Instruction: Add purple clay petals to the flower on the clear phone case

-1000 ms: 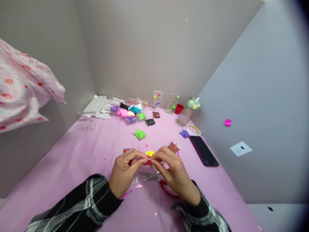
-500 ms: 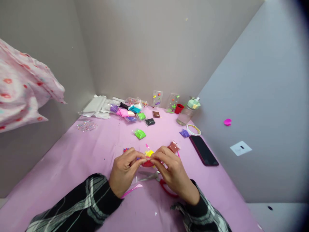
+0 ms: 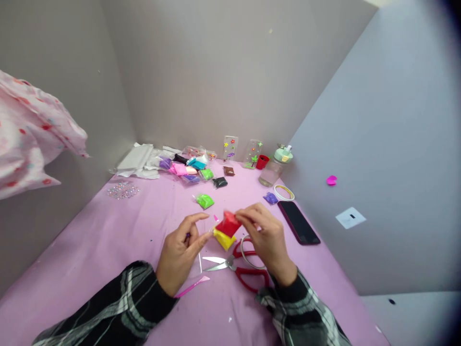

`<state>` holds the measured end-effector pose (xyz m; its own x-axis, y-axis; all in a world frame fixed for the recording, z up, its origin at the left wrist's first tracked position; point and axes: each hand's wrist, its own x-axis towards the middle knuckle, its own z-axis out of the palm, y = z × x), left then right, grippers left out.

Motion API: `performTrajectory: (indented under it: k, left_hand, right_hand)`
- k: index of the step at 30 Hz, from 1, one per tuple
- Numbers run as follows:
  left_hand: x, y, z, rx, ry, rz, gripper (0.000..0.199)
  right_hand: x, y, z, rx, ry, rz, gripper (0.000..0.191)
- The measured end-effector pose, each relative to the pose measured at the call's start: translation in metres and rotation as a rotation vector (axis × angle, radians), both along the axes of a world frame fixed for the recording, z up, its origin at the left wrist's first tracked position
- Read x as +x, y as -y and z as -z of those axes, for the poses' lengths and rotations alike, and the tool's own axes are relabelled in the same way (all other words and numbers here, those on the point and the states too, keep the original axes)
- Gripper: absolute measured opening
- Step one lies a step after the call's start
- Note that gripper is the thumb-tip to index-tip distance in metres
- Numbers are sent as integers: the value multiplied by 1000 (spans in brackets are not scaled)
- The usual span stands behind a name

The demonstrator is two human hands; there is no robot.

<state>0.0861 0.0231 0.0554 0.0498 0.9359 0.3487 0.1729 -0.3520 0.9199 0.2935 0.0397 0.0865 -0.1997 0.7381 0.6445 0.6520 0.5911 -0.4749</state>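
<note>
My right hand [image 3: 267,235] pinches a red packet of modelling clay [image 3: 228,224] between its fingers and thumb. A yellow packet [image 3: 224,239] lies against the red one's lower edge, and I cannot tell whether they are joined. My left hand [image 3: 179,255] is close by with thumb and fingers apart, and a tiny purple speck shows near them. A strip of clear plastic [image 3: 199,263] stands by its fingers. Below my right hand lie red-handled scissors [image 3: 236,266], open, with a pink strip [image 3: 192,287] near my left wrist.
Bagged coloured clays [image 3: 190,168] lie at the back of the pink tabletop [image 3: 108,230]. Behind them stand decorated clear phone cases [image 3: 230,148], a red cup [image 3: 262,162] and a glass bottle [image 3: 272,169]. A black phone [image 3: 298,222] lies right; patterned cloth [image 3: 29,134] hangs left.
My hands have moved apart. The red packet has come out from between them and shows fully, with the yellow one below it. The whole view has tilted slightly.
</note>
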Motion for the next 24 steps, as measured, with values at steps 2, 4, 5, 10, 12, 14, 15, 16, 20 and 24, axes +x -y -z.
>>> performTrajectory:
  k: [2,4,5,10,12,14,15,16,20,24]
  left_hand:
    - [-2,0,-2,-38,40,-44,23]
    - [-5,-1,-3,-62,57,-77,19]
    - [-6,-1,-4,-65,56,-89,19]
    - [-12,-3,-7,-82,112,-113,21]
    - [-14,-4,-8,-94,134,-110,21]
    - [-14,-4,-9,-108,135,-116,21]
    - [-14,-5,-9,-113,134,-118,21]
    - [-13,-5,-9,-118,133,-120,21]
    - [-14,-6,-8,-150,194,-121,22]
    - [-18,-12,-13,-213,408,-135,23]
  right_hand:
    - [7,-9,0,83,92,103,18]
    - [15,-16,-1,36,269,108,22]
    - [20,-19,-1,-39,359,136,24]
    - [79,-27,-2,-350,531,604,51]
    - [111,-29,3,-447,558,805,58]
    - [138,-29,11,-531,576,910,63]
    - [149,-29,16,-568,584,944,65]
    - [158,-29,21,-603,590,968,66]
    - [174,-29,38,-709,590,1003,65]
    - [180,-33,45,-742,564,1005,67]
